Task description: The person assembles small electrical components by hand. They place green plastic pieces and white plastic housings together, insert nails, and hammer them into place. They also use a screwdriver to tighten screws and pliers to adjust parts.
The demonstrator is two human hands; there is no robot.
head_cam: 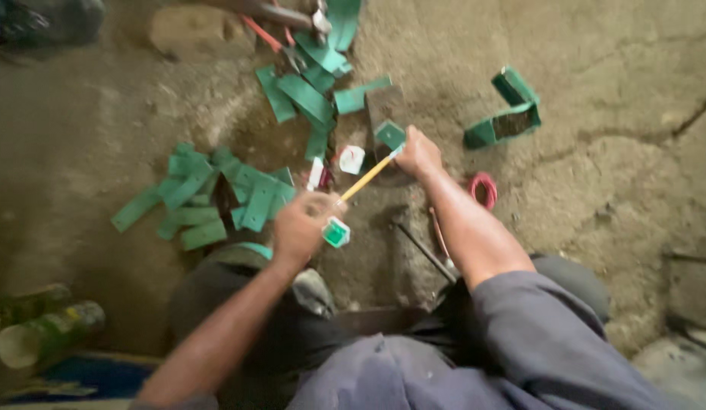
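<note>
Pencil [366, 178] | slants lower-left to upper-right | between both hands

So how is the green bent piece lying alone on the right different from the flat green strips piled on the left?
The green bent sheet piece is folded into an angled shape with raised sides, while the flat green strips lie level on the ground. The bent piece sits by itself, apart from both hands; the strips are heaped together, overlapping, close to the left hand. The bent piece looks bulkier than any one strip. Both share the same green colour and rest on the dusty floor.
</note>
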